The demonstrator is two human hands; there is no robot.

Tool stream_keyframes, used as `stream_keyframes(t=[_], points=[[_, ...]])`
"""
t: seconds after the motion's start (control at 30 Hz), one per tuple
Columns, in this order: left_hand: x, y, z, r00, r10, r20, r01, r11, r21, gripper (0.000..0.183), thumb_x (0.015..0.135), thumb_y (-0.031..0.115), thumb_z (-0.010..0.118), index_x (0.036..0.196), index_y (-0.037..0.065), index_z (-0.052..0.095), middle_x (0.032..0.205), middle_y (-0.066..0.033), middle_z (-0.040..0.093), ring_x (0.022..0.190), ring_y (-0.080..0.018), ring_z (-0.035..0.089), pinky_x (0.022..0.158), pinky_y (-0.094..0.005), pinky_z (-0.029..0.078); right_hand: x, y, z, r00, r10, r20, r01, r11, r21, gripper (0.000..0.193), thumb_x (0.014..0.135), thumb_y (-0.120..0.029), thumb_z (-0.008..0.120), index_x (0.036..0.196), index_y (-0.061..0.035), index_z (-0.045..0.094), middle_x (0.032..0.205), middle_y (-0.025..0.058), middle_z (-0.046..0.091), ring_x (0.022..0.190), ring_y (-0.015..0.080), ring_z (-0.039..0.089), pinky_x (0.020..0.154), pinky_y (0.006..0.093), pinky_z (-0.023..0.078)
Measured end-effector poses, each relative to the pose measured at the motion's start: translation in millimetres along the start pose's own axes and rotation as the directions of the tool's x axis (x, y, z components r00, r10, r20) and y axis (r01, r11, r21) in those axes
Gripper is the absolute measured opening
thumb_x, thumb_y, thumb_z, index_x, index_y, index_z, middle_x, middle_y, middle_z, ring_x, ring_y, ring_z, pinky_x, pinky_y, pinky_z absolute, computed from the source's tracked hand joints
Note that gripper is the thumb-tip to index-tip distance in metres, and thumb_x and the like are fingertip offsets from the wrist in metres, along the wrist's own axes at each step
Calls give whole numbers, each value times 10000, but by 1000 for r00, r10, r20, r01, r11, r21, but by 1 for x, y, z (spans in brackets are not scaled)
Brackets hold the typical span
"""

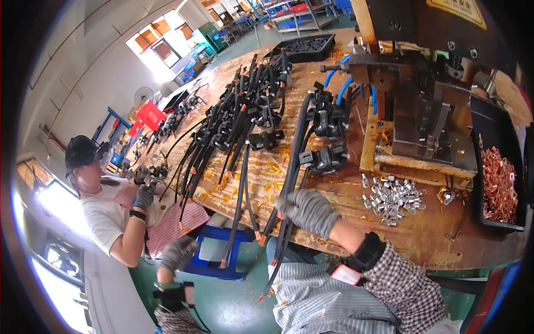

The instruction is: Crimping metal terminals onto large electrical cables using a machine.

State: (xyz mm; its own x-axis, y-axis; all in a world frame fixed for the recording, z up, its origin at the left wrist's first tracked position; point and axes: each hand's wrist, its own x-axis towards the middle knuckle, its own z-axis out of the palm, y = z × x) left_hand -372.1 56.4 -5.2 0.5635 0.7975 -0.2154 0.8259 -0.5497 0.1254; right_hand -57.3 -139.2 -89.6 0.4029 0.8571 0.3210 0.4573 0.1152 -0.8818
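My right hand (310, 211), in a grey knit glove, is closed on a black cable (288, 192) at the table's front edge. That cable belongs to a small group with clamp-like black fittings (325, 158), and some bare copper ends hang past the edge. My left hand (179, 254), also gloved, is away from the table, beside a blue stool (222, 253). Its fingers look loosely extended, with nothing visible in them. Right of my right hand lies a pile of silver metal terminals (392, 199).
A metal press (428, 111) stands at the right, beside a black tray (478, 209) of copper-coloured lugs (499, 186). Many black cables (233, 117) lie heaped mid-table among yellow scraps. Another black bin (306, 49) stands farther back. A co-worker (111, 206) handles parts at the left.
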Motion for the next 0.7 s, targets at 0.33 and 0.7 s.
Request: stream_keyframes(t=[0.33, 0.7], points=[[173, 181, -37, 949, 313, -31, -315, 943, -105, 794, 705, 481, 666, 1316, 106, 325, 1256, -145, 467, 1118, -282, 485, 925, -351, 387, -44, -20, -34, 967, -204, 151, 253, 831, -496, 474, 875, -432, 395, 614, -69, 554, 520, 115, 528, 482, 291, 535, 459, 405, 417], [282, 185, 16, 921, 379, 85, -189, 628, -755, 690, 576, -74, 736, 1177, 88, 437, 958, -6, 564, 891, -141, 529, 768, -312, 491, -35, -12, -19, 976, -93, 197, 158, 924, -348, 456, 893, -435, 350, 657, -89, 530, 516, 110, 508, 468, 284, 531, 422, 402, 394]])
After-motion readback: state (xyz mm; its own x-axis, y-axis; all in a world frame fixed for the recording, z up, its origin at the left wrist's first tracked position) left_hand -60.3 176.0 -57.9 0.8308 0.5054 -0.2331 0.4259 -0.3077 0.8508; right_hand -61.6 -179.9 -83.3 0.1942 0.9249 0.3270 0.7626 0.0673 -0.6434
